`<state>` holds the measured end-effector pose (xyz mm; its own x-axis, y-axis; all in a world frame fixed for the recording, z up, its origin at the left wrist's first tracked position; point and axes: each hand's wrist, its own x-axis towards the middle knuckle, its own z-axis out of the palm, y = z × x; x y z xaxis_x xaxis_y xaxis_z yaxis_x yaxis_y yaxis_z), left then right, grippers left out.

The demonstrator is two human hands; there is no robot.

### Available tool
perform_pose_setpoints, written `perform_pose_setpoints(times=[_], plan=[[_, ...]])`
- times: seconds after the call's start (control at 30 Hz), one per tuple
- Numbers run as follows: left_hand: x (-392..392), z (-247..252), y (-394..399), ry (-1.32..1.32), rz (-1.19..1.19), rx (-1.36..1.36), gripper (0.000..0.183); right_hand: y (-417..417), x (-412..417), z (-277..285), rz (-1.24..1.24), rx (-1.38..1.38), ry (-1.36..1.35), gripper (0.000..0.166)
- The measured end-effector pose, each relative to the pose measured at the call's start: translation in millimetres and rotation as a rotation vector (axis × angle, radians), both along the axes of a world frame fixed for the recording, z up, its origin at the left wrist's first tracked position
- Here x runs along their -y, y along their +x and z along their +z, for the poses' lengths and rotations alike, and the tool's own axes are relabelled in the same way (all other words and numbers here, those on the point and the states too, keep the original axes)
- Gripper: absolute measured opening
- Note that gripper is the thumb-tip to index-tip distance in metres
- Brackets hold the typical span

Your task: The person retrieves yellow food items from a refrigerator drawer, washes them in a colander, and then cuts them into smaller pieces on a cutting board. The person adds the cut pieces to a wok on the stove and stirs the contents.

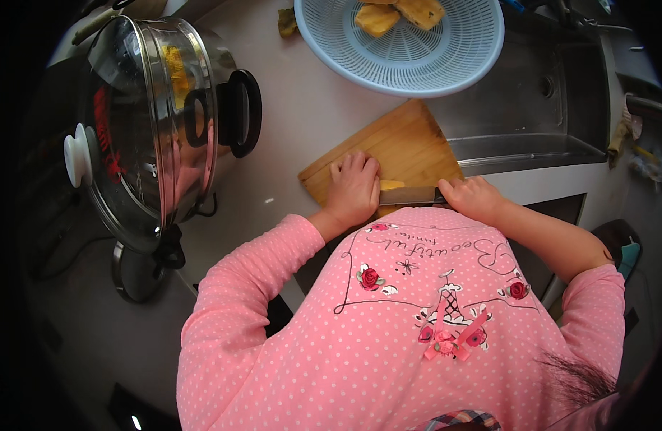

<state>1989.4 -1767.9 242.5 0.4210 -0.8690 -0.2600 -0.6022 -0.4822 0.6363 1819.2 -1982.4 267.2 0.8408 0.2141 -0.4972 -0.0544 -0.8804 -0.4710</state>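
My right hand point(471, 198) is closed round the dark handle of a kitchen knife point(408, 196), whose blade lies low across a wooden cutting board point(411, 134). On the board's left part, my left hand point(354, 187) rests with its fingers curled down beside the blade's far end. A yellow piece of food point(391, 184) shows just beyond the blade, next to my left fingers; whether those fingers grip it is hidden. Above the board stands a light blue plastic colander point(358, 78) with several yellow peeled chunks point(377, 19) in it.
A large steamer pot with a glass lid point(126, 108) stands at the left, its black side handle point(247, 113) facing the board. The stainless steel sink point(503, 108) lies at the right, beside the board's corner. A greenish-brown scrap point(287, 22) lies left of the colander.
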Motion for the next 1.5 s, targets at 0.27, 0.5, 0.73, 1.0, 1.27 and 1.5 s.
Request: perform_pose_setpoints(times=[0.27, 0.5, 0.73, 1.0, 1.27, 1.5], plan=[[3, 6, -7, -0.018, 0.06, 0.139, 0.014, 4, 5, 0, -0.066, -0.019, 0.12, 0.037], [12, 7, 9, -0.066, 0.127, -0.127, 0.006, 19, 9, 22, -0.101, 0.061, 0.141, 0.039], [18, 5, 13, -0.105, 0.097, -0.186, 0.005, 32, 3, 38, -0.08, -0.142, 0.059, 0.033], [22, -4, 25, -0.178, -0.104, -0.201, 0.01, 43, -1, 42, -0.087, -0.257, 0.079, 0.027], [23, -4, 24, -0.12, -0.128, -0.194, 0.008, 40, -3, 36, -0.16, -0.308, 0.062, 0.03], [24, -7, 17, -0.07, -0.152, -0.18, 0.009, 21, -11, 20, -0.212, -0.304, 0.089, 0.032]])
